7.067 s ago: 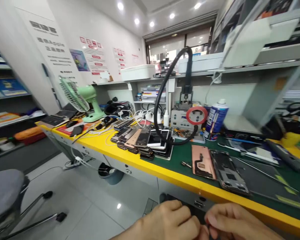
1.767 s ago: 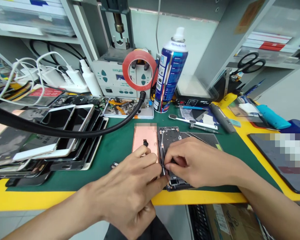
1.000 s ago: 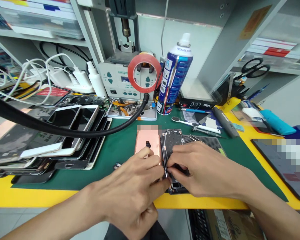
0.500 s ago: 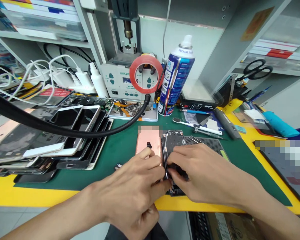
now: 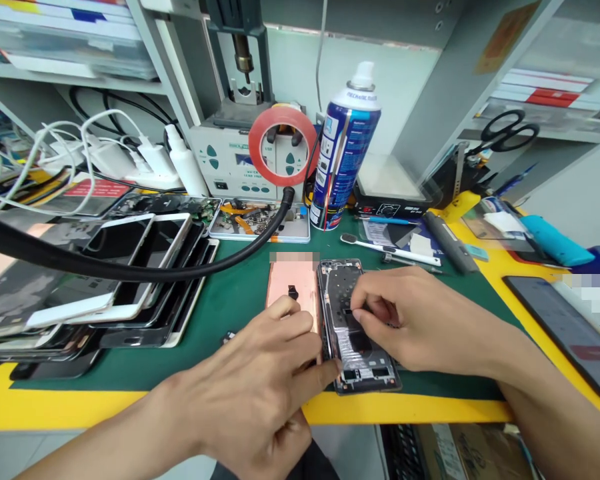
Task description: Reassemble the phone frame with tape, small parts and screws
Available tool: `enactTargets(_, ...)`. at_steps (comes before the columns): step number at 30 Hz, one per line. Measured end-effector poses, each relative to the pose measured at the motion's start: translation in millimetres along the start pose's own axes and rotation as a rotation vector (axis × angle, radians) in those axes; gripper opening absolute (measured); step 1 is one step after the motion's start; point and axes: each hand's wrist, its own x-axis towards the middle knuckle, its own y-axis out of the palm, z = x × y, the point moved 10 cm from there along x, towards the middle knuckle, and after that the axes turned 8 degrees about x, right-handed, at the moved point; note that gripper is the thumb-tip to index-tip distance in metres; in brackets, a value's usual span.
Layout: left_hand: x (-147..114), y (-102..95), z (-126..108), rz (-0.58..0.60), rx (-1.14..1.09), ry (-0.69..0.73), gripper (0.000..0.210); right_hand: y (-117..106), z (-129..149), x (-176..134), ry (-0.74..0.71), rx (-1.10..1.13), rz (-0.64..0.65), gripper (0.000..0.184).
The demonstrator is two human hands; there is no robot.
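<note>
A dark phone frame (image 5: 347, 283) lies lengthwise on the green mat, with bare metal and small contacts along its near end. Beside it on the left is a copper-coloured phone panel (image 5: 293, 273) with a small black part (image 5: 293, 292) on it. My left hand (image 5: 275, 373) is closed, its curled fingers over the panel and the index fingertip at the frame's lower left edge. Above the frame's right side, my right hand (image 5: 405, 320) pinches thumb and index finger together near a black rectangular patch (image 5: 361, 342). What sits between those fingertips is too small to make out.
Stacked phones (image 5: 145, 267) stand left, under a black hose (image 5: 200, 272). Behind are a tray of small parts (image 5: 300, 230), a red tape roll (image 5: 257, 150) and a blue spray can (image 5: 347, 153). A toothbrush (image 5: 395, 251) lies beyond the frame; another phone (image 5: 555, 320) is at right.
My right hand has moved right and slightly up, from the frame's left edge to its right side, uncovering the frame's lower half. My left hand stays nearly in place; the view has shifted slightly.
</note>
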Motion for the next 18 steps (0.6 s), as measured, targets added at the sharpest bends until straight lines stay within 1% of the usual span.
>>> enactTargets(5,0.8,-4.3,0.1,-0.02,0.008,-0.001,0.039,10.1,-13.4,-0.5,0.082,0.056,0.083,0.011)
enactTargets(9,1.9,-11.9,2.0,-0.07,0.022,-0.008,0.039,11.7,-14.7,-0.2,0.09,0.077,0.104,0.012)
enactTargets(11,2.4,-14.3,5.7,-0.086,0.043,-0.035,0.039,11.2,-14.2,-0.1,0.091,0.091,0.105,0.012)
enactTargets(14,2.8,-13.0,11.4,-0.071,0.07,-0.081,0.041,9.1,-12.8,0.5,0.086,0.094,0.094,0.013)
enactTargets(18,3.7,-8.8,12.1,-0.035,0.061,-0.093,0.045,8.8,-11.9,1.2,0.08,0.101,0.096,0.013)
